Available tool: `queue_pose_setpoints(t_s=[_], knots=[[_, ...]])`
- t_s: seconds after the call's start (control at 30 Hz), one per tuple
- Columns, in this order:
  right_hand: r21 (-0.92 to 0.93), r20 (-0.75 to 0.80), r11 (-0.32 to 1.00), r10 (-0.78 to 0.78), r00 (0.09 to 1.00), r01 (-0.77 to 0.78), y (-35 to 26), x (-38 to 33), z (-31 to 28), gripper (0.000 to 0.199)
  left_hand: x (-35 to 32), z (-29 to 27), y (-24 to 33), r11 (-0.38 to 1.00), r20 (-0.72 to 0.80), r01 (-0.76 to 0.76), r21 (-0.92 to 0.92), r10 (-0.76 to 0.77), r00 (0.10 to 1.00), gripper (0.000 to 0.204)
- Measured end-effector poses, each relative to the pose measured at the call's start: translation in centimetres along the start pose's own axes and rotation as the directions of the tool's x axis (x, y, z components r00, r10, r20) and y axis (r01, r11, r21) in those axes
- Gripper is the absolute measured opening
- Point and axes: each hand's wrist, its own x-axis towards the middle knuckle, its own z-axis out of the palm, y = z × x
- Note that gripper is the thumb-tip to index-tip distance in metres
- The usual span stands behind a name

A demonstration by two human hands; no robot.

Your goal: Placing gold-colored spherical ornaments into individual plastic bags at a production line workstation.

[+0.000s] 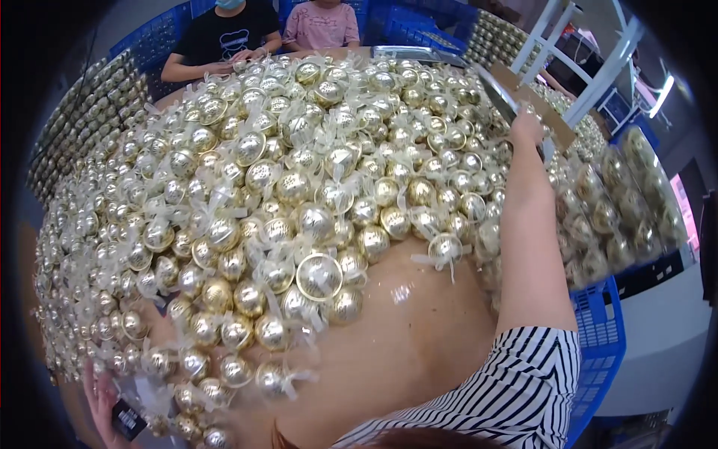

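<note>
At the lower left, my left hand (102, 400) is partly seen, its fingers against the side of a clear plastic pack (143, 391) with a black label (129, 420). Gold baubles sit in and around this pack; where it ends is hard to tell. My right arm stretches far forward on the right. My right hand (527, 127) is closed beside a long silver-edged piece (496, 93) at the pile's far right, and what it grips is unclear. A big heap of shiny gold baubles (319, 277) with pale ribbons covers most of the table (389, 352).
Packed clear boxes of baubles (613, 206) are stacked at the right, above a blue crate (602, 337). More stacked packs (90, 112) stand at the far left. Two people (224, 34) are across the table. A white metal frame (598, 75) rises at the far right.
</note>
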Motion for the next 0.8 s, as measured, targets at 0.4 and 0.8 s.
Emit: queue_pose_setpoints(t_s=[0.4, 0.8], knots=[[-0.111, 0.368, 0.800, -0.518, 0.772, 0.589, -2.3, 7.0, -2.5, 0.043, -1.9, 1.9, -2.7, 0.995, -0.023, -0.095, 0.008, 0.096, 0.995, 0.068], [-0.281, 0.293, 0.723, -0.561, 0.774, 0.631, -5.6, -8.0, -8.5, 0.044, -5.4, -1.8, -3.6, 0.998, -0.014, -0.068, 0.000, 0.068, 0.998, 0.075]])
